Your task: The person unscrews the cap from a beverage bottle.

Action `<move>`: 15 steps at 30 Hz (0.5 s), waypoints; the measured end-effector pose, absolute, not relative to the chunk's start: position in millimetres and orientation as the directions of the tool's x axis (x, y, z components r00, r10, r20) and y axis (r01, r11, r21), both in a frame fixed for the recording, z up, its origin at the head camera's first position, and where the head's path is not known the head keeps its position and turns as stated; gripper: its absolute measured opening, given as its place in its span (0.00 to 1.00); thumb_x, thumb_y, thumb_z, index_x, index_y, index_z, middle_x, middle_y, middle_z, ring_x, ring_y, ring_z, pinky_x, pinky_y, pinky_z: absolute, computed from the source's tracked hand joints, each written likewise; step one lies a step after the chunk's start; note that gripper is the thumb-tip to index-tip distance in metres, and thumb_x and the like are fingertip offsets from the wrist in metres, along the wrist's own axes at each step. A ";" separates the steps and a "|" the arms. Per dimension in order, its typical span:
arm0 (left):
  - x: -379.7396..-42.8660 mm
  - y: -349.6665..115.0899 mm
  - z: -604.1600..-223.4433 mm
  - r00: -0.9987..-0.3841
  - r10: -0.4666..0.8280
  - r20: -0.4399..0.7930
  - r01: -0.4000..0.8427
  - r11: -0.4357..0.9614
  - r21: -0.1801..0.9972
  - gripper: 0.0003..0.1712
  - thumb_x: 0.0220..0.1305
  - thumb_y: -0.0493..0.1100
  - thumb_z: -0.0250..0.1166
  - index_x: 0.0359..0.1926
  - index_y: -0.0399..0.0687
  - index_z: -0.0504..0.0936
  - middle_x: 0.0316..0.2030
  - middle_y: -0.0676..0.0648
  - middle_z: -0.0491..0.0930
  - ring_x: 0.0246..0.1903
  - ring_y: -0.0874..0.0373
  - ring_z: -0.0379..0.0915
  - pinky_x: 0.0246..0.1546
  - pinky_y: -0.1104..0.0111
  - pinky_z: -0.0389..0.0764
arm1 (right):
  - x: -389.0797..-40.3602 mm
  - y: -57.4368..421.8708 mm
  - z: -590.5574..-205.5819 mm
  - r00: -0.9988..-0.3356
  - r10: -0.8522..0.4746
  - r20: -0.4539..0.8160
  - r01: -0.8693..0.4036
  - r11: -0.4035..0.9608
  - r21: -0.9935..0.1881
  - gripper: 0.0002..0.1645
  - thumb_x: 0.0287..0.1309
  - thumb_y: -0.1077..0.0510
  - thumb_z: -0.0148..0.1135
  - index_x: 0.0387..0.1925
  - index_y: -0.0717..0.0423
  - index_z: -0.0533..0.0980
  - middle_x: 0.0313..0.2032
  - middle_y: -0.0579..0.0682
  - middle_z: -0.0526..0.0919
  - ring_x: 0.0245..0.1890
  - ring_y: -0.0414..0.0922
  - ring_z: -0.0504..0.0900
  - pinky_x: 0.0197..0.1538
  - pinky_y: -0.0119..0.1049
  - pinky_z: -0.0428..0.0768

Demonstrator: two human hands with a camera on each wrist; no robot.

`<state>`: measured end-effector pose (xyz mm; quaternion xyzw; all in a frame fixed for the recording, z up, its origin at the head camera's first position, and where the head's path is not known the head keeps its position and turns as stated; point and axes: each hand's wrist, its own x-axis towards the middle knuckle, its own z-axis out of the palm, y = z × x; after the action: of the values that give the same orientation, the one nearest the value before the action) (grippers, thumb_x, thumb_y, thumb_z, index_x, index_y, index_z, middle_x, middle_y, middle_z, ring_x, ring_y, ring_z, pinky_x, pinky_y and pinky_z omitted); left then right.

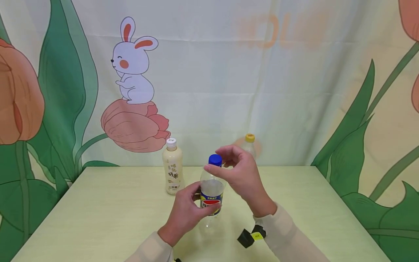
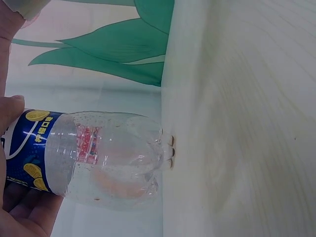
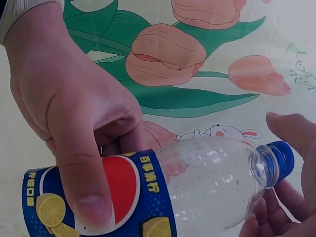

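My left hand grips a clear plastic soda bottle around its blue lemon-printed label, thumb across the front. The bottle stands upright, and its base is at or just above the tabletop; I cannot tell which. No liquid shows inside. A blue cap sits on its neck. My right hand is around the cap with spread, bent fingers. In the right wrist view, the thumb is apart from the cap, and the other fingers lie beside the neck.
Left of and behind the soda bottle stands a milk tea bottle with a white cap. Behind my right hand is a clear bottle with a yellow cap, mostly hidden. The pale tabletop meets a printed cloth backdrop.
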<state>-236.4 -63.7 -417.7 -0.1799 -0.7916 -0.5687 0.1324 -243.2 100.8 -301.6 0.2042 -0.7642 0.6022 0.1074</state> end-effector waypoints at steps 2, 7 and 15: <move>-236.9 -63.3 -418.2 -0.903 0.137 0.407 0.430 0.291 0.855 0.31 0.41 0.59 0.76 0.49 0.66 0.77 0.42 0.63 0.80 0.41 0.67 0.79 0.44 0.74 0.81 | -241.5 99.0 -301.8 -0.897 -0.140 0.419 -0.440 0.204 -0.875 0.26 0.37 0.43 0.77 0.38 0.48 0.77 0.34 0.47 0.82 0.35 0.47 0.79 0.42 0.41 0.78; -236.6 -63.0 -418.7 -0.903 0.141 0.405 0.429 0.297 0.853 0.32 0.40 0.59 0.76 0.50 0.66 0.76 0.42 0.63 0.80 0.41 0.67 0.79 0.45 0.74 0.80 | -241.2 97.6 -303.3 -0.893 -0.102 0.439 -0.451 0.206 -0.869 0.25 0.35 0.43 0.78 0.34 0.48 0.78 0.31 0.47 0.82 0.32 0.47 0.79 0.39 0.40 0.78; -235.5 -63.6 -418.4 -0.902 0.139 0.408 0.431 0.293 0.853 0.32 0.40 0.59 0.76 0.50 0.66 0.76 0.42 0.63 0.80 0.40 0.68 0.79 0.45 0.74 0.80 | -240.0 99.3 -301.3 -0.895 -0.095 0.435 -0.445 0.218 -0.869 0.21 0.38 0.43 0.77 0.35 0.46 0.81 0.31 0.46 0.83 0.33 0.47 0.78 0.38 0.41 0.78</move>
<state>-235.5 -63.6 -418.4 -0.1794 -0.7938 -0.5666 0.1290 -240.0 99.3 -301.3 0.1761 -0.7667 0.6000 0.1458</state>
